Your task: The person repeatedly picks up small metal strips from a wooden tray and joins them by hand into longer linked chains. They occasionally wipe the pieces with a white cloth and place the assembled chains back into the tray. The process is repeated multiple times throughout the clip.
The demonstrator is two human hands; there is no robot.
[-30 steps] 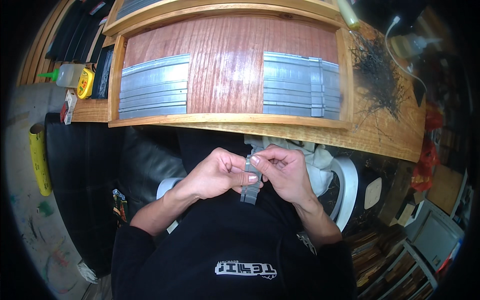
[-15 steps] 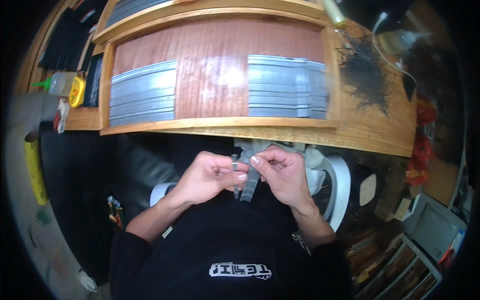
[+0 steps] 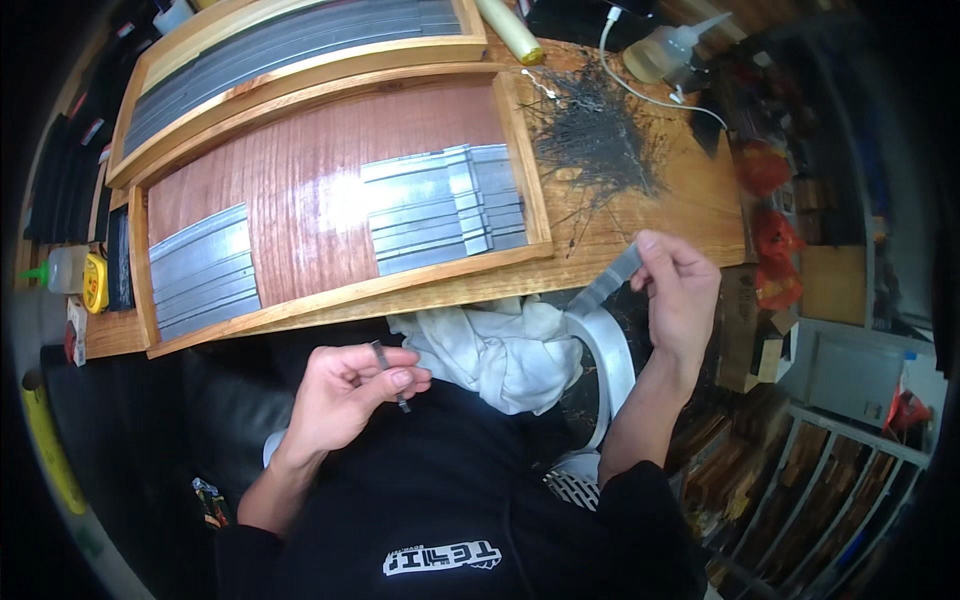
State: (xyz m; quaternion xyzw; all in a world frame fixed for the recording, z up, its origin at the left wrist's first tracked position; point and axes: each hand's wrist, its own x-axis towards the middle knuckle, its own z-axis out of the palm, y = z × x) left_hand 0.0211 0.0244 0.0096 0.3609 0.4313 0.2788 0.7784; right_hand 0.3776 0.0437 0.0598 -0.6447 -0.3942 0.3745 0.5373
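Between the thumb and fingers of my left hand is a narrow dark grey piece, seen nearly edge-on above my lap. My right hand, raised at the table's right front edge, pinches one end of a flat grey strip with bands across it. Its free end slants down to the left. Beyond my hands lies a shallow wooden tray with a reddish-brown bottom. Grey strips lie in two groups in it, left and right; one piece lies crosswise on the right group.
Behind stands a second tray with grey strips. A heap of thin black slivers lies on the wooden table, near a clear squeeze bottle and a white cable. White cloth hangs by a white chair arm.
My hands have moved apart. The right has carried the grey strip up and right toward the table edge; the left stays low with its narrow piece. The view has turned right.
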